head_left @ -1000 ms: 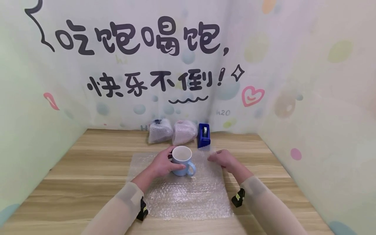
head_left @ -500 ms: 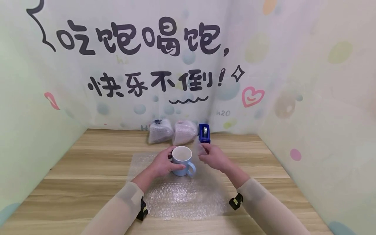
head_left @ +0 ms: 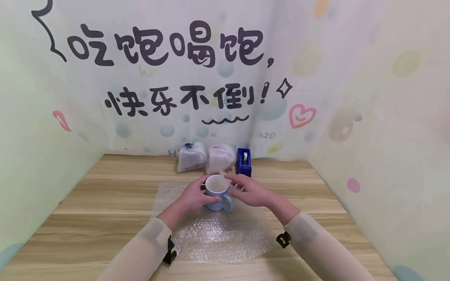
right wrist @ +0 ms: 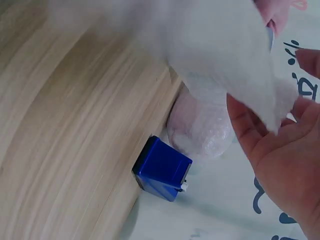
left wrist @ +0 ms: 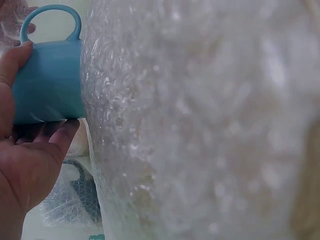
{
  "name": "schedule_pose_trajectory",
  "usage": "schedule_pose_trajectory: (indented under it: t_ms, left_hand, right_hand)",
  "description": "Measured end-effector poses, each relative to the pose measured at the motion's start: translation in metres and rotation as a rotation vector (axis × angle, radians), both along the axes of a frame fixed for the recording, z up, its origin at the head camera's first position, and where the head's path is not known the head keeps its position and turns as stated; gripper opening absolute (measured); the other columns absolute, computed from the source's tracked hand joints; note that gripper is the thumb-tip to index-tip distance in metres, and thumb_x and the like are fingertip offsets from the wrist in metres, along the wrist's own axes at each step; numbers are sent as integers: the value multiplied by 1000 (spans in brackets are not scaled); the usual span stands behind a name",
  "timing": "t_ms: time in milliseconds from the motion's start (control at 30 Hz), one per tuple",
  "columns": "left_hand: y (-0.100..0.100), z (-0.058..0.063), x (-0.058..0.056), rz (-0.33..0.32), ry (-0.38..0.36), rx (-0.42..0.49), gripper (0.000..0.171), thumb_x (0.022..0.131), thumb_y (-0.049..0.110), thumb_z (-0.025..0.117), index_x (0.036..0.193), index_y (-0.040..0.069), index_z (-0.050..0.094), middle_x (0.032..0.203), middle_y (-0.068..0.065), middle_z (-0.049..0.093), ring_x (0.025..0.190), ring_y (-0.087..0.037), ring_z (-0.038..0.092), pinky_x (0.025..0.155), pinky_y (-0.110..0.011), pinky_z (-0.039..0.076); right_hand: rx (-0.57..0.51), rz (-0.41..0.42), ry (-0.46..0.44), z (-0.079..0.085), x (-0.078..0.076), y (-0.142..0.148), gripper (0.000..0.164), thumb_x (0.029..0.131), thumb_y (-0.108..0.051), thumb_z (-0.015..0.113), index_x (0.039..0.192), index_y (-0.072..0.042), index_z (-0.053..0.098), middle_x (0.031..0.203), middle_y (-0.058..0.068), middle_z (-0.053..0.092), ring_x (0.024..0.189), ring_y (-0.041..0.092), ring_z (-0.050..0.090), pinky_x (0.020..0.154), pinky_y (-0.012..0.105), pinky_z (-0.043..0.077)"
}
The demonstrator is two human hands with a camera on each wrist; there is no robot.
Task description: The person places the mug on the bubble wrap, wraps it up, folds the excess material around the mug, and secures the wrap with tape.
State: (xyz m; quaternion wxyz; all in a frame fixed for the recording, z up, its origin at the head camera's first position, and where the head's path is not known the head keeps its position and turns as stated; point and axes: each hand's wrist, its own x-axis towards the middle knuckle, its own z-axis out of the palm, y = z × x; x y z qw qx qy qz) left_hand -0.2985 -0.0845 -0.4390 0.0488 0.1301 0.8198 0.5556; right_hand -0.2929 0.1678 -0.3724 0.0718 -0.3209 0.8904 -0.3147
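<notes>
A light blue mug [head_left: 222, 194] with a white inside stands upright on a sheet of bubble wrap [head_left: 218, 238]. My left hand [head_left: 191, 196] grips the mug's body from the left, the thumb across its front. In the left wrist view the mug's handle [left wrist: 52, 21] points away from that hand's fingers. My right hand [head_left: 251, 191] is at the mug's right side, holding a lifted corner of the wrap against the rim with extended fingers. Over in the right wrist view the raised wrap [right wrist: 220, 45] covers part of those fingers, and the thumb stands apart from them.
Behind the mug, two bubble-wrapped bundles [head_left: 192, 159] sit side by side on the wooden table [head_left: 105, 210]. A blue tape dispenser [head_left: 244, 166] stands right of them, just beyond my right hand. A printed cloth [head_left: 197, 132] hangs at the table's back edge.
My right hand has lifted the wrap's far right corner and brought it leftward to the mug's rim, its fingers loosening from a pinch. My left hand has stayed on the mug.
</notes>
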Motion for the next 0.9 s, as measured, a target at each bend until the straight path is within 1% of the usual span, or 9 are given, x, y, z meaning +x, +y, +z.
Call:
schedule_pose_trajectory:
  t_ms: [67, 167, 267, 400, 467, 533, 667, 800, 900]
  left_hand:
    - [0, 0, 1, 6, 4, -2, 80, 85, 18, 97, 154, 10, 58, 143, -13, 70, 142, -43, 62, 113, -57, 56]
    - [0, 1, 1, 11, 6, -5, 82, 84, 19, 97, 156, 12, 58, 144, -12, 70, 142, -43, 62, 114, -57, 56]
    - [1, 2, 2, 5, 6, 0, 84, 84, 19, 97, 158, 14, 57, 144, -12, 70, 143, -43, 61, 114, -58, 55]
    - [1, 2, 2, 1, 4, -1, 82, 85, 20, 97, 156, 13, 58, 145, -11, 70, 143, -42, 61, 115, -57, 55]
    - [2, 1, 2, -2, 3, -2, 80, 85, 20, 97, 155, 12, 58, 144, -11, 70, 143, -42, 62, 114, -56, 56]
    - [3, 0, 2, -1, 3, -3, 79, 84, 19, 97, 153, 11, 59, 144, -11, 70, 142, -41, 62, 112, -55, 57]
    - [4, -1, 2, 1, 7, -3, 79, 84, 19, 97, 153, 12, 59, 144, -11, 70, 142, -41, 62, 110, -53, 59]
    - [4, 2, 3, -11, 24, -18, 80, 85, 20, 97, 154, 11, 58, 144, -12, 70, 142, -41, 62, 110, -52, 58]
    - [-2, 6, 3, -71, 25, -45, 83, 88, 19, 94, 158, 8, 52, 151, -17, 65, 146, -44, 58, 115, -55, 55]
  right_hand:
    - [-53, -10, -48, 1, -2, 2, 42, 111, -16, 52, 150, -4, 62, 125, 16, 76, 109, 26, 74, 90, 36, 61]
    - [-68, 5, -82, 1, -6, 6, 39, 108, -4, 47, 141, -2, 68, 123, 16, 79, 109, 25, 77, 87, 30, 62]
    - [-22, 40, -75, 2, -9, 9, 38, 108, -1, 53, 143, -4, 69, 124, 15, 78, 103, 20, 75, 84, 26, 62]
    - [41, 28, -64, 4, -8, 7, 41, 111, -14, 63, 151, -11, 66, 129, 15, 73, 102, 18, 72, 85, 28, 62]
    - [87, 48, -30, 3, -8, 5, 43, 111, -18, 65, 153, -11, 65, 136, 17, 67, 110, 23, 72, 91, 32, 64]
    - [149, 90, 43, 4, -7, 3, 43, 111, -21, 66, 153, -10, 65, 144, 20, 60, 122, 30, 69, 99, 38, 64]
    - [240, 179, 196, 5, -8, -1, 41, 111, -21, 64, 148, -4, 67, 161, 23, 52, 144, 42, 57, 114, 54, 56]
    - [302, 226, 306, 7, -9, -4, 36, 110, -19, 63, 142, -3, 70, 165, 21, 53, 146, 41, 59, 119, 56, 52]
    - [324, 233, 329, 7, -10, -5, 34, 111, -20, 63, 140, -5, 71, 165, 20, 53, 143, 39, 63, 118, 54, 53]
